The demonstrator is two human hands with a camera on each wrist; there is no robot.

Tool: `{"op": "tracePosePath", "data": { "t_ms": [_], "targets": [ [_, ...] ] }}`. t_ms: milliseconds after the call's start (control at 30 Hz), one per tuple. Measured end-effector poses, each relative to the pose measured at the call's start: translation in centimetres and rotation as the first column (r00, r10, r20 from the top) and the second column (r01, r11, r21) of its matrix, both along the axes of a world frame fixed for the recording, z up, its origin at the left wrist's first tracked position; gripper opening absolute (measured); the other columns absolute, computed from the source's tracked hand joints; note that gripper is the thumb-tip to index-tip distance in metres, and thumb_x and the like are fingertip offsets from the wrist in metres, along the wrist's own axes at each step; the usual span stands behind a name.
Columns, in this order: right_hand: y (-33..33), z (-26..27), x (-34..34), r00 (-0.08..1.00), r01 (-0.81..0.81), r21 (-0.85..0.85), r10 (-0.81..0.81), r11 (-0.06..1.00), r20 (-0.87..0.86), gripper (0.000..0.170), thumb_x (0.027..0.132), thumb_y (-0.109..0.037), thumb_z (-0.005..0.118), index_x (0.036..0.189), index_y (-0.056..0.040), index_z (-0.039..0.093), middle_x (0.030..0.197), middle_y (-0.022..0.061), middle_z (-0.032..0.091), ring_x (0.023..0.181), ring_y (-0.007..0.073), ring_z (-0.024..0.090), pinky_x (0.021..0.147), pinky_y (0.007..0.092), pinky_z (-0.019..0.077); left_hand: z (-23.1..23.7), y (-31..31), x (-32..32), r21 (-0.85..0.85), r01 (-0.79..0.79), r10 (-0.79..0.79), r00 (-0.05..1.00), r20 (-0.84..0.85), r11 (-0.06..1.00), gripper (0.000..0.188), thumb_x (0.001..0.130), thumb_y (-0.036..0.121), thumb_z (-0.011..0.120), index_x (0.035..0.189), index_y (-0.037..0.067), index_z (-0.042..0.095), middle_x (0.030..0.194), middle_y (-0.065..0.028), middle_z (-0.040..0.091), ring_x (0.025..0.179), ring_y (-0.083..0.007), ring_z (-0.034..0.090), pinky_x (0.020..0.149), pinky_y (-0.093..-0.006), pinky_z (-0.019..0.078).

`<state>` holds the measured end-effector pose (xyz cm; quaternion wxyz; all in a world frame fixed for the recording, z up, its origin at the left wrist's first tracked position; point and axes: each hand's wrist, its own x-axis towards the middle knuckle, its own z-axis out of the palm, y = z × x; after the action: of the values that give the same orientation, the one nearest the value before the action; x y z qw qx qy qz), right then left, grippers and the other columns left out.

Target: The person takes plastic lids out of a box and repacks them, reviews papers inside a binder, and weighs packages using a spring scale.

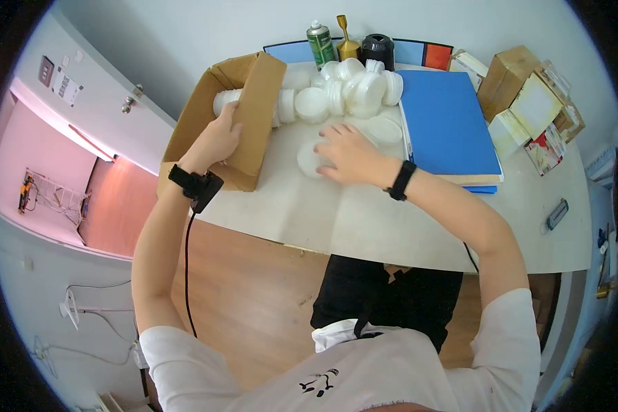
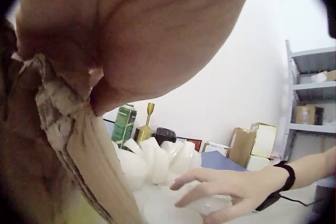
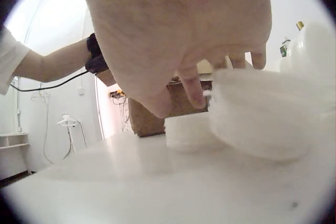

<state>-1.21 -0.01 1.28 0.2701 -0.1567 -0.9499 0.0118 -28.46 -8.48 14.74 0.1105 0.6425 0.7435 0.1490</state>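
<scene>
The pale table (image 1: pixel 391 233) carried an open cardboard box (image 1: pixel 261 110) with a white jar (image 1: pixel 224 100) visible inside. The left hand (image 1: pixel 216 141) gripped the box's wall, thumb outside. The right hand (image 1: pixel 353 156) reached palm down, fingers spread and grasping nothing, over a low round container (image 1: pixel 311 161); whether they touched it I cannot tell. Milky-white jars (image 1: pixel 312 105) clustered beside the box.

The left carton (image 1: pixel 262 117) is brown, and the jars (image 1: pixel 312 105) are white. The right folder (image 1: pixel 446 123) is blue. The far can (image 1: pixel 321 48) is green. The near shirt (image 1: pixel 384 364) is white and has a black print (image 1: pixel 319 393).
</scene>
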Motion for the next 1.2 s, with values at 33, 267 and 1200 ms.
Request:
{"op": "tracePosePath", "data": {
  "t_ms": [33,267,1200],
  "targets": [
    [0.6,0.4,-1.1,0.997,0.031,-0.016,-0.032,0.999,-0.077,0.040,0.076,-0.033,0.077,0.105,-0.0062,0.069,0.113,0.0193,0.061,0.114,0.0355,0.056,0.102,0.0496,0.0420,-1.3,0.5,-1.7,0.059,0.072,-0.070,0.997,-0.024,0.996,0.049,0.099,0.015,0.048,0.144,0.000,0.036,0.113,-0.0386,0.062,0.105,-0.0480,0.064,0.093,-0.0507,0.0500],
    [7.6,2.5,-12.5,0.947,0.322,-0.134,-0.320,0.937,0.038,0.071,0.078,-0.044,0.077,0.124,0.0053,0.055,0.127,0.0238,0.055,0.125,0.0385,0.050,0.110,0.0511,0.0358,-1.0,-2.2,0.2,0.110,0.163,-0.160,0.987,-0.031,0.981,0.085,0.088,0.033,0.072,0.152,-0.001,0.028,0.141,-0.0337,0.047,0.125,-0.0453,0.054,0.103,-0.0436,0.0481],
    [5.3,4.1,-5.1,0.960,-0.155,-0.589,-0.021,0.793,-0.280,0.053,0.072,-0.010,0.071,0.123,-0.0009,0.059,0.118,0.0142,0.067,0.112,0.0269,0.064,0.097,0.0384,0.0502,-1.7,-5.9,-1.1,0.201,0.285,-0.243,0.947,-0.208,0.937,0.082,0.068,-0.016,0.056,0.143,0.013,0.042,0.147,-0.0222,0.038,0.121,-0.0485,0.051,0.100,-0.0500,0.0463]
  ]
}}
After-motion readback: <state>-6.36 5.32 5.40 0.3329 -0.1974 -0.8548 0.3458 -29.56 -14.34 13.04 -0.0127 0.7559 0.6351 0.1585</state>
